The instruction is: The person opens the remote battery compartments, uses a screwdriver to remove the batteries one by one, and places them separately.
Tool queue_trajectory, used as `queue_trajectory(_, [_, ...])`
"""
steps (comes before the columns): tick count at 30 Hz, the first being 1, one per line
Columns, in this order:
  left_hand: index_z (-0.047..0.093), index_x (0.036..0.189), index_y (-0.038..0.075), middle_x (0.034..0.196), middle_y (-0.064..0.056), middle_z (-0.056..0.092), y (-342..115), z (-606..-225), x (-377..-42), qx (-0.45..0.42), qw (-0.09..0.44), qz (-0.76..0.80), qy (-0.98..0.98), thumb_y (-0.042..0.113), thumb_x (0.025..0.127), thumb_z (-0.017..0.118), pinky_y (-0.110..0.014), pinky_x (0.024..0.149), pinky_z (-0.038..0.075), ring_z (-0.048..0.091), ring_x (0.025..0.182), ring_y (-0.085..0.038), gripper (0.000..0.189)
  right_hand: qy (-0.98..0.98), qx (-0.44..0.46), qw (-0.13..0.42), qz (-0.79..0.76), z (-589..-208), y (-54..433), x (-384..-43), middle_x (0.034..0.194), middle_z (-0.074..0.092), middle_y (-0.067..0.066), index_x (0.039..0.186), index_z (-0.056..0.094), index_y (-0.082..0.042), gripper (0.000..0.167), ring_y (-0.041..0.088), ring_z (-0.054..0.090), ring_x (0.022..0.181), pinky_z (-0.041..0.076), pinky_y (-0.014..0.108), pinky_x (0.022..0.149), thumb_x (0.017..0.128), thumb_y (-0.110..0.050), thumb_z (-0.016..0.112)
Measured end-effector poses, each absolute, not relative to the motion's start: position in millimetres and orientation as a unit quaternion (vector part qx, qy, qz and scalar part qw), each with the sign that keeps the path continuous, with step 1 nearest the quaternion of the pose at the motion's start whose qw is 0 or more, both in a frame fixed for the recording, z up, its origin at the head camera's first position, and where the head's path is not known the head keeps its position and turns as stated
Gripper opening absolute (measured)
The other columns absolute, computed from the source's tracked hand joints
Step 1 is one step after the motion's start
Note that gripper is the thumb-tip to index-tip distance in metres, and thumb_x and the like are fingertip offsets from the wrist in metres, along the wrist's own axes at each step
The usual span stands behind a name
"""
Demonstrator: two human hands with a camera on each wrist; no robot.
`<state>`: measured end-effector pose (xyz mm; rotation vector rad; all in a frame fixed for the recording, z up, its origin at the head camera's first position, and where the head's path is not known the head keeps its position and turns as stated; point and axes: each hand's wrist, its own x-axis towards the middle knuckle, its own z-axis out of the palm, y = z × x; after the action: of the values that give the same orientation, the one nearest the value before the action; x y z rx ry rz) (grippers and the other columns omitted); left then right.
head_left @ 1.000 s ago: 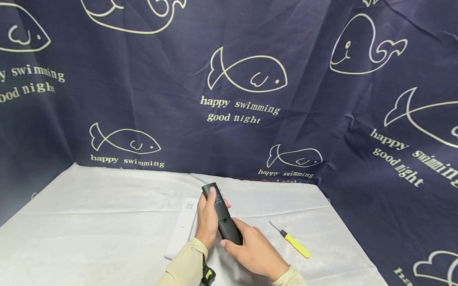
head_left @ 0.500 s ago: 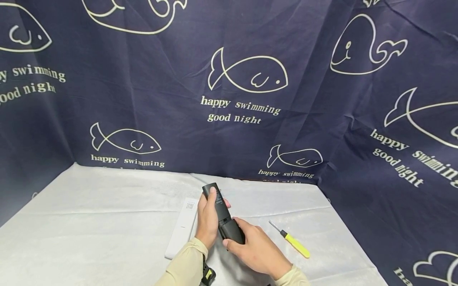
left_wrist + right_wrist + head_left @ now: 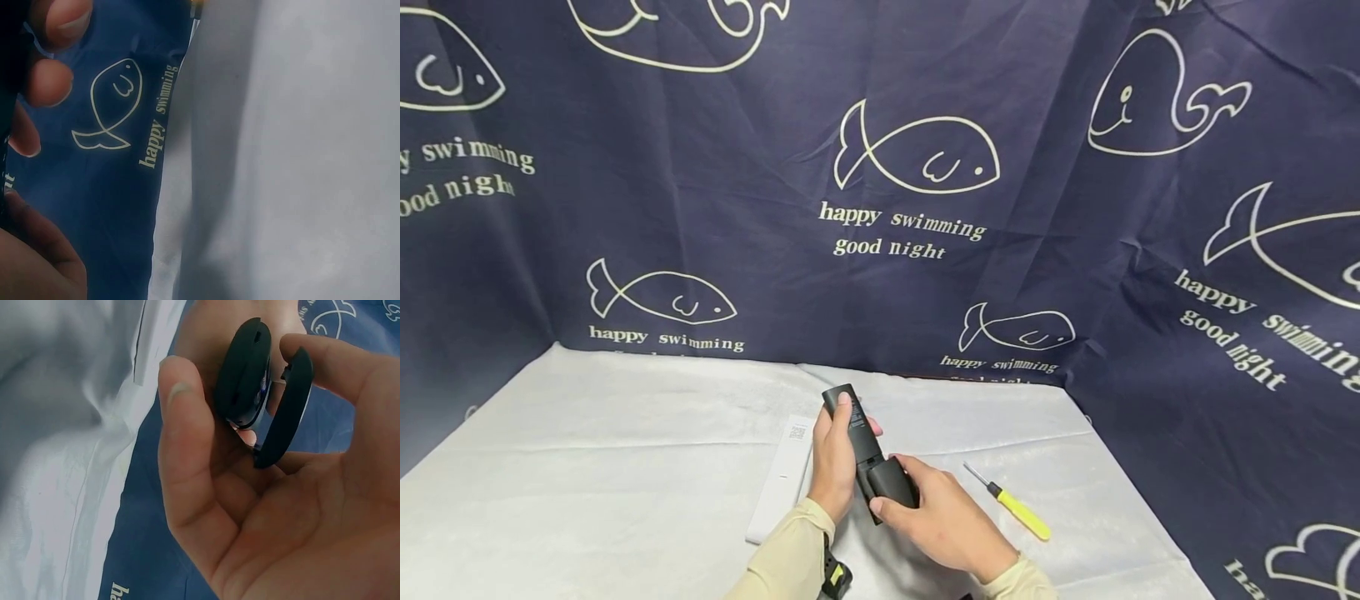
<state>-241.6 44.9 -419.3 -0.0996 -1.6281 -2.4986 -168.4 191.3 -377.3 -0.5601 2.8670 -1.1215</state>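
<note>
A black remote control (image 3: 865, 437), printed side up, is gripped by my left hand (image 3: 835, 462), thumb along its back. My right hand (image 3: 940, 521) pinches a black battery cover (image 3: 892, 482) at the remote's lower end. In the right wrist view, a gap separates the curved cover (image 3: 289, 412) from the remote's end (image 3: 242, 378), and the fingers (image 3: 187, 450) of my right hand curl beside them. Fingertips (image 3: 53, 82) of my left hand show at the left edge of the left wrist view, against the remote's dark edge. The inside of the battery compartment is mostly hidden.
A yellow-handled screwdriver (image 3: 1018, 512) lies right of my right hand. A white box (image 3: 778, 483) with a printed code lies left of my left hand, partly behind the sleeve. White cloth (image 3: 587, 467) covers the table, and a dark blue printed curtain (image 3: 760, 192) stands behind.
The battery cover has come away from the remote's lower end and shifted right with my right hand. My left hand and the remote have stayed nearly in place.
</note>
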Motion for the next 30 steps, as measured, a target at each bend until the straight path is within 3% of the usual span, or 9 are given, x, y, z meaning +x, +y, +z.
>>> queue_trajectory(12, [0.053, 0.109, 0.005, 0.078, -0.013, 0.066, 43.9, -421.3, -240.6, -0.024, 0.078, -0.843, -0.532, 0.046, 0.108, 0.038, -0.03, 0.065, 0.052, 0.062, 0.078, -0.032, 0.044, 0.928, -0.158, -0.026, -0.336, -378.4, 197.7, -171.1, 0.087, 0.065, -0.009, 0.122, 0.063, -0.013, 0.042, 0.005, 0.059, 0.073, 0.049, 0.028, 0.069, 0.092, -0.041, 0.07])
queue_trajectory(20, [0.053, 0.109, 0.005, 0.08, -0.014, 0.066, 44.5, -420.5, -240.8, -0.03, 0.068, -0.839, -0.54, 0.048, 0.108, 0.038, -0.031, 0.065, 0.051, 0.061, 0.081, -0.039, 0.046, 0.928, -0.151, -0.027, -0.338, -376.7, 201.8, -172.4, 0.085, 0.064, -0.009, 0.12, 0.064, -0.014, 0.04, 0.007, 0.059, 0.071, 0.049, 0.028, 0.067, 0.092, -0.041, 0.07])
queue_trajectory(30, [0.052, 0.109, 0.006, 0.079, -0.011, 0.067, 45.0, -418.0, -242.1, -0.031, 0.069, -0.839, -0.538, 0.048, 0.108, 0.038, -0.029, 0.061, 0.049, 0.059, 0.068, -0.021, 0.044, 0.933, -0.123, -0.012, -0.339, -371.1, 209.0, -174.6, 0.084, 0.063, -0.006, 0.121, 0.064, -0.01, 0.044, 0.01, 0.059, 0.07, 0.049, 0.03, 0.066, 0.092, -0.041, 0.071])
